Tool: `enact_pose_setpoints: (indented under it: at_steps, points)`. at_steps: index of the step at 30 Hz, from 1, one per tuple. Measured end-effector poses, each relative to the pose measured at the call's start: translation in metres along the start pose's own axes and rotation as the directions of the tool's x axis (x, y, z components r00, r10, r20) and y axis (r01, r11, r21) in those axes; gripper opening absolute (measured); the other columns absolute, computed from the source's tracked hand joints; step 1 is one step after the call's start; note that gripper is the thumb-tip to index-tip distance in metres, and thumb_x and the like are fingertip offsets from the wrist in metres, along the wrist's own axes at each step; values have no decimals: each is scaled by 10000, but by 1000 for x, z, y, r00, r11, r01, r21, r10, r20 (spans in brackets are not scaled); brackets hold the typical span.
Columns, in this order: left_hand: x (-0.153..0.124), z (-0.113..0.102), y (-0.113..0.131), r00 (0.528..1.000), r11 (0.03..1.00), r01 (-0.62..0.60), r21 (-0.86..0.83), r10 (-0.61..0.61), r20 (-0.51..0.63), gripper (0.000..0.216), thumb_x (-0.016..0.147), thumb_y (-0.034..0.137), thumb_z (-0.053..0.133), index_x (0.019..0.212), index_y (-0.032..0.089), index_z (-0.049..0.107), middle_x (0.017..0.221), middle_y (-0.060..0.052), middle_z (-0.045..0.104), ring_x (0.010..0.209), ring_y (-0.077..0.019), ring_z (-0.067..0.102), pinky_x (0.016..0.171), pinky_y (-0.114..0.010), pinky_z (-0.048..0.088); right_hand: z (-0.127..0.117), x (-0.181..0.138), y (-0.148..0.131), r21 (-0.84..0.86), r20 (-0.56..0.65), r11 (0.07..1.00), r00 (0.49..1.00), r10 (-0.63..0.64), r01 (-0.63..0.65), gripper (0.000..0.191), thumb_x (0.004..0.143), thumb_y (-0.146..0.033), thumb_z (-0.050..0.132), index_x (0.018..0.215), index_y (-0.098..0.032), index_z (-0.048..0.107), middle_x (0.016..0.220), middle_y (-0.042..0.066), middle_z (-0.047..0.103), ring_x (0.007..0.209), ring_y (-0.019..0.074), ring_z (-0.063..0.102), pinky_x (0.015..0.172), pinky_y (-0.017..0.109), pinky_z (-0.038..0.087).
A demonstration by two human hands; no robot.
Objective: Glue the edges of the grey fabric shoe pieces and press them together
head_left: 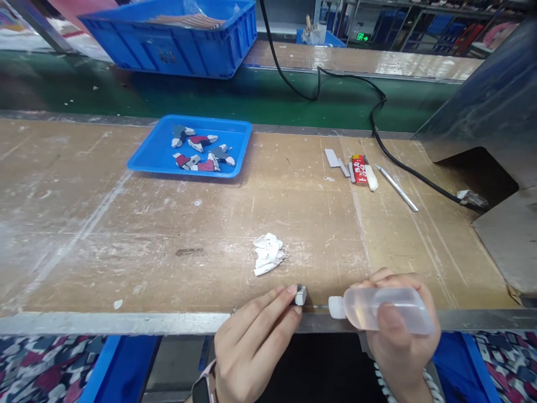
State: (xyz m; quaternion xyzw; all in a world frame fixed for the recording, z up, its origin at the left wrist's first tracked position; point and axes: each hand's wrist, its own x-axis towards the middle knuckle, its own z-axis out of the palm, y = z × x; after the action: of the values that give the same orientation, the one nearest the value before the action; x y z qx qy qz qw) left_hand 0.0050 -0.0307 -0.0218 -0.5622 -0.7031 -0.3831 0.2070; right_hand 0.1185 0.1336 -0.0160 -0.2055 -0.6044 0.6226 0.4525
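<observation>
Blue tray (155, 152) holds pieces (199, 140) — bottle (366, 307) handheld.

The squeeze bottle (364, 309) was milky clear, its cap (336, 307) white. The small piece (301, 295) was pale grey, the tray (156, 152) blue.

Tissue (268, 254) on tabletop (168, 215), left hand (257, 344) pinching small part (301, 295) nearside of tissue, right hand (396, 351) gripping bottle (363, 309) right of tissue, tray (155, 148) left-rear of tissue
</observation>
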Motion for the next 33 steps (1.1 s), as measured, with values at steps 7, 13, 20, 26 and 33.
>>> enact_pose_setpoints:
  at_steps: [7, 13, 20, 26, 33]
  points:
    - [-7, -8, 6, 998, 997, 47, -65, -44, 41, 182, 959, -4, 609, 1015, 96, 750, 1109, -83, 780, 1137, -202, 701, 1012, -340, 555, 3, -1, 0, 73, -165, 997, 986, -10, 22, 178, 866, -320, 716, 1018, -276, 635, 903, 36, 617, 787, 218, 597, 597, 331, 531]
    - [10, -15, 0, 991, 991, 107, -78, -99, 91, 188, 925, 21, 670, 1076, 106, 745, 1101, -81, 773, 1087, -184, 704, 970, -301, 573, 3, -3, 2, 18, -79, 994, 992, -103, 104, 221, 872, -294, 729, 1074, -271, 641, 928, 22, 656, 870, 220, 613, 737, 366, 549]
    - [32, -20, -15, 971, 998, -62, 8, 59, 231, 124, 992, 159, 635, 1066, 130, 730, 1008, -47, 795, 876, -192, 763, 790, -325, 637, 1, -4, 0, 46, -35, 997, 998, -56, 58, 213, 863, -309, 741, 1036, -267, 623, 896, 23, 676, 834, 212, 633, 669, 336, 551]
    - [35, -20, -11, 933, 946, -301, 123, 265, 244, 124, 972, 20, 587, 970, 37, 710, 968, -132, 800, 856, -243, 783, 695, -349, 647, 0, -6, 0, 27, -26, 995, 996, -90, 91, 198, 844, -280, 742, 990, -247, 612, 813, 16, 640, 745, 201, 630, 614, 324, 543]
    - [33, -14, -14, 947, 960, -269, 72, 250, 200, 97, 917, -30, 642, 913, 51, 695, 926, -115, 799, 870, -210, 780, 731, -300, 643, 2, -3, -3, -60, -11, 994, 996, -91, 90, 218, 799, -269, 742, 949, -247, 586, 764, 7, 645, 686, 200, 635, 573, 331, 564]
